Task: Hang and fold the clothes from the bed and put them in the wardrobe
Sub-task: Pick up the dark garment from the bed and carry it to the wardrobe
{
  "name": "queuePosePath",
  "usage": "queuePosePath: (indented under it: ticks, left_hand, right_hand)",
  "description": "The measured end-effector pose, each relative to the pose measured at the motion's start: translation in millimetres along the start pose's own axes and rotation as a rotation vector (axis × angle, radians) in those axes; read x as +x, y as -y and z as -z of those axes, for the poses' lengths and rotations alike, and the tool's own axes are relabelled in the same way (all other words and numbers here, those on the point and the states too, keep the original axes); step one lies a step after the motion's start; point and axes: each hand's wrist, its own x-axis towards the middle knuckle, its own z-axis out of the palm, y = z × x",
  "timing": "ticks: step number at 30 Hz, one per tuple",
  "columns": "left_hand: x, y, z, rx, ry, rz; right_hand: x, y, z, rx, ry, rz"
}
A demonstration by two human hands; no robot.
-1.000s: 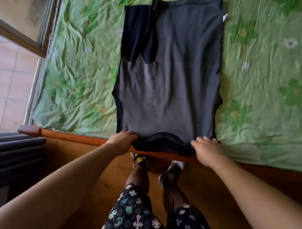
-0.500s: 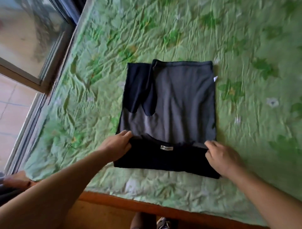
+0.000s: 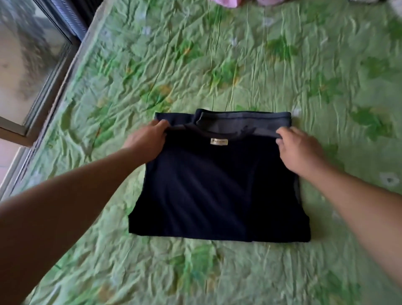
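Neatly doubled, the navy shirt (image 3: 217, 191) has far corners pinched by left hand (image 3: 148, 140) and right hand (image 3: 301, 150).

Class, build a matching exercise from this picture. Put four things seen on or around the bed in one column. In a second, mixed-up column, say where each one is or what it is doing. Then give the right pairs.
Things
1. left hand
2. label
3. pink cloth
4. bedsheet

Places and states
A. at the picture's top edge
B. grips the dark shirt at its far left corner
C. green, creased, under the shirt
D. pale, on the shirt near its far edge

Pairs: 1-B, 2-D, 3-A, 4-C
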Motion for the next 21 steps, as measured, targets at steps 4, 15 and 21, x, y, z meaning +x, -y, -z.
queuePosePath:
  ticks: [4,15,21]
  left_hand:
    - [49,1,-3,0.016,-0.047,0.066]
    - [57,-1,-52,-0.014,-0.061,0.213]
    - [82,17,-36,0.118,0.060,0.055]
  right_hand:
    - [52,-14,-16,-0.060,0.013,0.004]
    - [58,-21,-64,-0.048,-0.056,-0.107]
    - [76,-39,-53,-0.002,0.131,0.047]
